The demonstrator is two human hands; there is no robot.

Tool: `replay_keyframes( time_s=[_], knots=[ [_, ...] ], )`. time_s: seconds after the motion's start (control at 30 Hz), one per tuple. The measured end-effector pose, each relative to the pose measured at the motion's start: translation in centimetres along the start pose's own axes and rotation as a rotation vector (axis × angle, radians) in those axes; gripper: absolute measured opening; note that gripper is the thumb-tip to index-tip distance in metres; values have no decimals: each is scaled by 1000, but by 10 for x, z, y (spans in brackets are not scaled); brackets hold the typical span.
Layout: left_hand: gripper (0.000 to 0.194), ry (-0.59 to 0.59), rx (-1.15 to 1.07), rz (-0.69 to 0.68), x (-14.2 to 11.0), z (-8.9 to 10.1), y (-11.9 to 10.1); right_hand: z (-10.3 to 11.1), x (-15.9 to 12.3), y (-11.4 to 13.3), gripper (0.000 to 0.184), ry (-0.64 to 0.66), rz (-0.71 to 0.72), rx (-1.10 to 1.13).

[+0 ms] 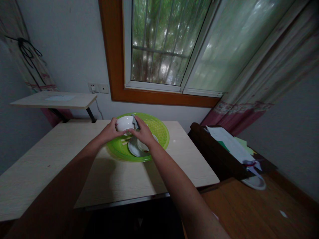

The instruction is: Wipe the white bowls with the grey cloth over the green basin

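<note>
A white bowl (124,123) is held tilted above the green plastic basket (163,136). My left hand (108,132) grips its left side, fingers round the outside and thumb at the near rim. On the other side my right hand (144,131) is closed on a greyish cloth (135,122), which lies against the bowl's right edge; the thumb touches the near rim. Below, inside the basket, are a white plate (134,148), another white bowl (142,146) partly behind my right hand, and some pale chopsticks (126,140).
The basket stands on a pale wooden table (189,166). A small raised shelf (54,99) with a paper on it is at the back left. Right of the table, a dark piece of furniture (214,149) carries papers. A window (169,43) and wall sockets (98,88) are behind.
</note>
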State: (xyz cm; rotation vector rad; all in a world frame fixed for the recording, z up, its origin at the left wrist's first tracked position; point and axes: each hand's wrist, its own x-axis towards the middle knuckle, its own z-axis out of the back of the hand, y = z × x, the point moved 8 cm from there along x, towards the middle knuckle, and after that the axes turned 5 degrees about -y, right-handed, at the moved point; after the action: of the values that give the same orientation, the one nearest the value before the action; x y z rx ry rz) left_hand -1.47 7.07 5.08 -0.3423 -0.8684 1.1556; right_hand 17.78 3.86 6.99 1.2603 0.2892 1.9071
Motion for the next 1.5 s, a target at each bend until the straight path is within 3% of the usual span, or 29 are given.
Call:
replay_keyframes(
  time_s=[0.27,0.4,0.57,0.7,0.83,0.97,1.23,1.5],
  knots=[
    [56,47,43,0,-1,-3,-6,-16,-9,46,62,168,294,-132],
    [53,27,66,4,-1,-2,-2,-24,-11,56,55,219,332,-153],
    [56,-59,51,48,0,5,3,-15,-5,43,57,118,234,-105],
    [60,-110,29,119,1,11,8,-5,-1,14,59,46,37,2],
    [59,-155,-18,150,0,16,12,-7,-3,-8,57,70,-121,107],
    [59,-168,-18,166,1,17,16,-10,-5,-9,60,77,-129,125],
    [60,-141,-3,160,1,14,14,-5,-6,23,60,97,109,-16],
    [53,-81,27,106,1,8,7,-18,-16,64,45,258,391,-176]
  ],
)
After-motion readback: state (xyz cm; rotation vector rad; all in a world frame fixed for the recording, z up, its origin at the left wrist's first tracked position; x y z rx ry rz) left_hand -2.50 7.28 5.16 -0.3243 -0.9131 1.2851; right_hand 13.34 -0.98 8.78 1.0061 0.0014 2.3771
